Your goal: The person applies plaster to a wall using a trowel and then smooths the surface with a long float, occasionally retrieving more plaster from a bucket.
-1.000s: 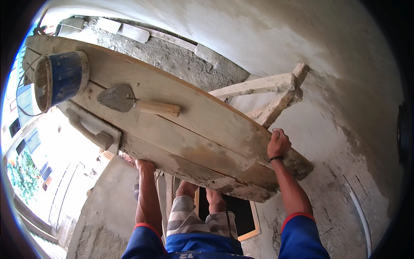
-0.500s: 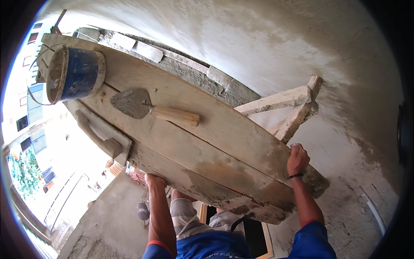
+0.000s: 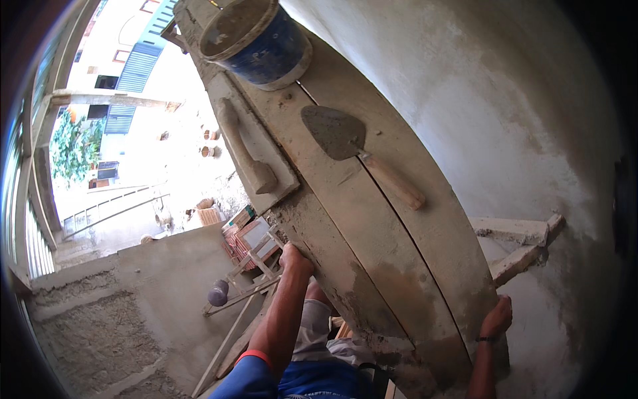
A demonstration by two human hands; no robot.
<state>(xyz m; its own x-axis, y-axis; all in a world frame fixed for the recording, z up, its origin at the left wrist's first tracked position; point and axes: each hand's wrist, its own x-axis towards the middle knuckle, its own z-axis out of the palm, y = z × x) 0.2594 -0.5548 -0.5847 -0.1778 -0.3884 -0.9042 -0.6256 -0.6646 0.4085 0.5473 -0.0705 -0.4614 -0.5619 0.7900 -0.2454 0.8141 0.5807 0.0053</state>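
Observation:
Wide wooden planks point(image 3: 392, 246), grey with dried mortar, run side by side away from me as a platform. At their left edge my left hand point(image 3: 296, 261) is closed on the near plank, fingers partly hidden. My right hand point(image 3: 497, 318), with a dark wristband, grips the right edge lower down. A pointed trowel point(image 3: 335, 133) with a wooden handle lies flat on the boards. Left of it rests a plastering float point(image 3: 256, 156) with a curved handle. Beyond both stands a blue, mortar-smeared bucket point(image 3: 262, 50), its mouth facing up and toward the left.
A plastered wall point(image 3: 505, 126) rises on the right, with a wooden bracket point(image 3: 525, 239) against it. Below on the left are a concrete ledge point(image 3: 166, 279), a ladder-like wooden frame point(image 3: 249, 286) and a purple-grey rounded object point(image 3: 218, 292). Wooden railings point(image 3: 43, 153) border a bright drop to the street.
My view has swung left, so the planks stand steeper and the bucket, trowel and float appear farther right. Both hands remain at the plank edges.

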